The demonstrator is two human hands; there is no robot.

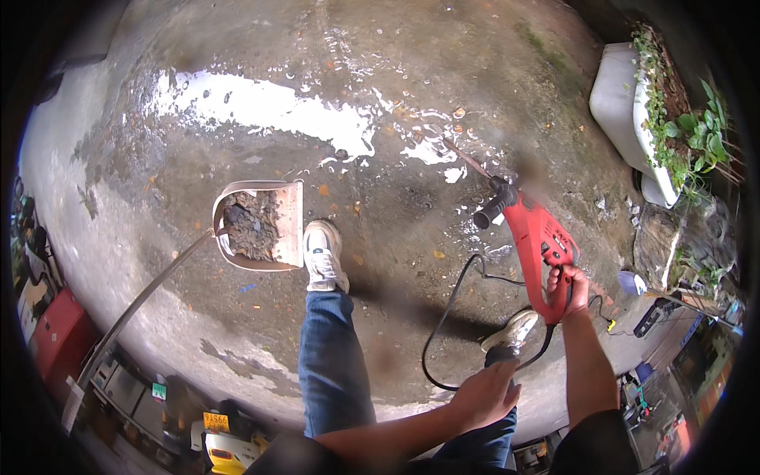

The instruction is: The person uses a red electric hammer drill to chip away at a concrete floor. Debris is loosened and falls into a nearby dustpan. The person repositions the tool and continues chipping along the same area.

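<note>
My right hand [571, 288] grips the rear handle of a red electric hammer drill [537, 249]. A black side handle [496, 208] juts from its front. Its long chisel bit [466, 157] points up and left over the wet concrete floor [392, 219]. A black power cord [442, 332] loops from the tool's rear and passes under my left hand [487, 392]. That hand lies across my right knee; whether its fingers grip the cord cannot be told. Left of my forward shoe [323, 255] rests a long-handled dustpan [291, 225], loaded with muddy rubble [252, 225].
A white planter tub [617, 107] with plants stands at upper right, above some rocks [659, 237]. A brush [632, 284] with a long handle lies at right. A parked motor scooter [228, 454] and a red box [62, 332] line the lower left. Puddles glare ahead.
</note>
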